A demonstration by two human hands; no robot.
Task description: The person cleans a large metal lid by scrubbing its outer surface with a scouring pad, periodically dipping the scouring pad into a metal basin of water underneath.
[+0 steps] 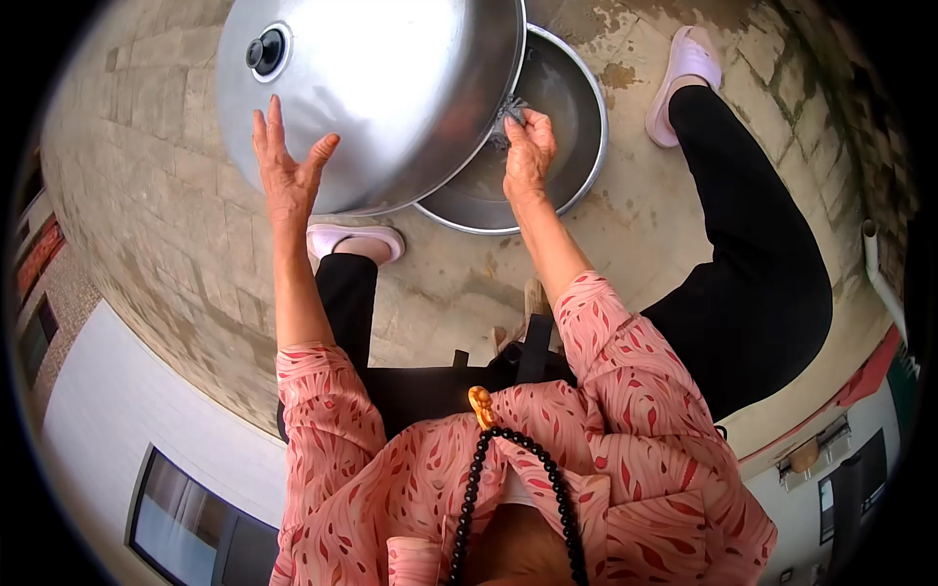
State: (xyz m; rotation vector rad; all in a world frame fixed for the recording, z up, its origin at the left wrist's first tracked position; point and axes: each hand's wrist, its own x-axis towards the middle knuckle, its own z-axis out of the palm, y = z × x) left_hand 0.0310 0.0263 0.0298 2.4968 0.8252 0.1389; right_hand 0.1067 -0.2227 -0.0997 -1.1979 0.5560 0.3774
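A large, shiny metal lid (391, 98) with a black knob (264, 52) is tilted over a metal basin (592, 146) on the ground. My left hand (289, 181) is in front of the lid, below the knob, with its fingers spread and nothing in them. Whether it touches the metal I cannot tell. Pinched in my right hand (530, 156) is a grey steel wool scrubber (505, 119), held at the lid's right rim above the basin. The lid hides the basin's left part.
Paved ground (166, 146) surrounds the basin, with damp stains in places. My feet in pink slippers (689, 61) stand either side of it. A white wall with a window (181, 518) is at lower left, and a pale pipe (882, 273) at the right.
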